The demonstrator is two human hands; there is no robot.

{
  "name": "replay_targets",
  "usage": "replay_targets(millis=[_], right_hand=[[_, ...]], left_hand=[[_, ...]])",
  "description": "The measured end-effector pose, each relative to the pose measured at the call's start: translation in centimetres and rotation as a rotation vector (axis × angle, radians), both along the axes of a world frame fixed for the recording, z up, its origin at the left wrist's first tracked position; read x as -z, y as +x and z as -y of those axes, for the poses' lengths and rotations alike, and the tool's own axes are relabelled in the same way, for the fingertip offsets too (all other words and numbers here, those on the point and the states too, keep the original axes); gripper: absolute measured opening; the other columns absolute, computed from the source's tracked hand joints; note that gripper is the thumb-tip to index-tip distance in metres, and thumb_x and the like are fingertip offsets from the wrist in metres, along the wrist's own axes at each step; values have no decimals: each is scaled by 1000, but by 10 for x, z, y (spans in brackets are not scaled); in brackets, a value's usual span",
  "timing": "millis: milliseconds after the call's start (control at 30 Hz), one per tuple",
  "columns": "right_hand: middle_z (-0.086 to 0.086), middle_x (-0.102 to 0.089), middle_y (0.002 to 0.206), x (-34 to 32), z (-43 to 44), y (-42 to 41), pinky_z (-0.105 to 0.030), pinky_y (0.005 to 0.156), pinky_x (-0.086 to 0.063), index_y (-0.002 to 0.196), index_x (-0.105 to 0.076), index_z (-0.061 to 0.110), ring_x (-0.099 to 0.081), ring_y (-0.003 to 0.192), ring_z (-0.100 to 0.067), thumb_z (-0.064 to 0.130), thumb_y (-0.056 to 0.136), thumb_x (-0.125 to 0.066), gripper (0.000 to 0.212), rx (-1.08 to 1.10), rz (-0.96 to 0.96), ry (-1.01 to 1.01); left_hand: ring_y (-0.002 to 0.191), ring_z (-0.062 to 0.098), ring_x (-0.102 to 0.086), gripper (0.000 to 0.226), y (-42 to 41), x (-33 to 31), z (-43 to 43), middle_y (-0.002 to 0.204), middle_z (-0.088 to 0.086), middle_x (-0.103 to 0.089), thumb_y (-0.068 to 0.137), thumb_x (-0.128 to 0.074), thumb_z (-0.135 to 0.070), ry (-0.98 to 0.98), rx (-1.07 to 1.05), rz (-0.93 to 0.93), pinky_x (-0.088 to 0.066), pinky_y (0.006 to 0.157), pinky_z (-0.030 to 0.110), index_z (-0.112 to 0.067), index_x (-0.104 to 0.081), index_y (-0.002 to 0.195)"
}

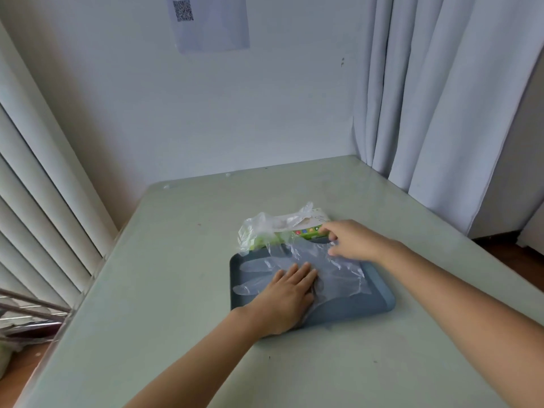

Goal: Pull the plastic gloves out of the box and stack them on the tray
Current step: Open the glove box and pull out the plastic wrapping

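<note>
- Head view, placement: we find the tray (pixel 374 307) on the table (pixel 176 260), with the box (pixel 309 231) touching its far edge. The gloves (pixel 338 266) lie spread on the tray, fingers pointing left. One fingertip overhangs the left rim.
- Head view, left hand (pixel 290 293): it lies flat, fingers straight and together, pressing the gloves down near the tray's middle. It grasps nothing.
- Head view, right hand (pixel 350 240): its fingers are curled at the upper right edge of the top glove, just beside the box end. We cannot tell whether it pinches the film or only touches it (clear plastic hides the contact).
- Head view, box mouth: a bunched glove (pixel 259 228) stands out of the opening, ready for drawing.
- Judgement on the step in hand: the top glove is being settled. We advise keeping the flat palm as an anchor while the other hand draws the cuff taut, then smoothing outward so no air is trapped.
- Risk noted: light film clings to skin, so we would lift the palm straight up.
</note>
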State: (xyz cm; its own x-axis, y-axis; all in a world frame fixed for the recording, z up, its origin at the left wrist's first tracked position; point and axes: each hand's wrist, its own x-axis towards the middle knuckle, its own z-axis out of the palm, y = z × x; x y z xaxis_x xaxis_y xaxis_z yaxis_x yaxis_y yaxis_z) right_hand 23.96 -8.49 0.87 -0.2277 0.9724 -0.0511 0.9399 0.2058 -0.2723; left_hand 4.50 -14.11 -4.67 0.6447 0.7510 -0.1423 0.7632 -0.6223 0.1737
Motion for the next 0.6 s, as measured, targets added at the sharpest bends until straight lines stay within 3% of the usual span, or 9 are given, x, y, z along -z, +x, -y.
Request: replay_targets(millis=[67, 100, 167, 267, 367, 500, 567, 600], right_hand=[[-6, -41, 143, 13, 12, -5, -26, 110, -25, 139, -45, 13, -36, 133, -21, 11, 90, -60, 52, -165, 2, 234], [-3, -32, 151, 21, 20, -9, -27, 116, -18, 142, -42, 14, -24, 142, -18, 12, 93, -57, 51, -272, -36, 241], [8, -12, 159, 36, 35, -15, -25, 119, -8, 150, -27, 20, -3, 146, -6, 21, 100, -45, 53, -391, -70, 73], [11, 12, 159, 50, 45, -5, -27, 119, 4, 152, 2, 31, 14, 144, -4, 45, 102, -31, 62, -317, 81, -142], [6, 23, 157, 49, 49, 8, -28, 116, 11, 150, 11, 36, 20, 144, -11, 64, 94, -25, 72, -205, 176, -182], [-7, 23, 157, 41, 51, 12, -34, 118, 11, 149, 15, 36, 19, 146, -20, 82, 74, -15, 93, -146, 314, -241], [-10, 18, 158, 33, 48, 12, -37, 119, 10, 150, 13, 36, 15, 147, -21, 79, 81, -26, 90, -128, 359, -258], [-11, 14, 159, 29, 46, 11, -38, 119, 10, 150, 10, 36, 12, 147, -21, 77, 83, -31, 89, -123, 369, -269]], left_hand=[[147, 18, 10, 57, -2, 2, -3, 160, -2, 10, 104, -20, -37, -36, 1, -17, 8, 117, 36, -21, 4, 153], [147, 17, 12, 58, -2, 2, -3, 160, -2, 12, 104, -21, -39, -36, 13, -20, 9, 116, 36, -21, 5, 153], [145, 12, 16, 63, -5, 0, -3, 158, -4, 17, 103, -25, -44, -43, 38, -2, 11, 117, 35, -22, 9, 152], [143, 8, 20, 76, -15, -1, -3, 157, -7, 19, 97, -29, -56, -72, 20, -17, 15, 117, 32, -23, 14, 151], [143, 13, 23, 90, -28, 0, -5, 158, -5, 21, 89, -32, -69, -86, -46, -75, 15, 116, 35, -24, 16, 151], [144, 22, 22, 102, -40, -11, -5, 157, -2, 23, 82, -42, -73, -129, -94, -182, 8, 119, 41, -26, 19, 150], [148, 23, 6, 102, -45, -29, -5, 161, -3, 8, 81, -54, -68, -196, -115, -184, -7, 120, 41, -26, 5, 153], [146, 22, -13, 93, -48, -37, -8, 160, -2, -13, 80, -60, -62, -223, -152, -118, -20, 118, 38, -25, -15, 153]])
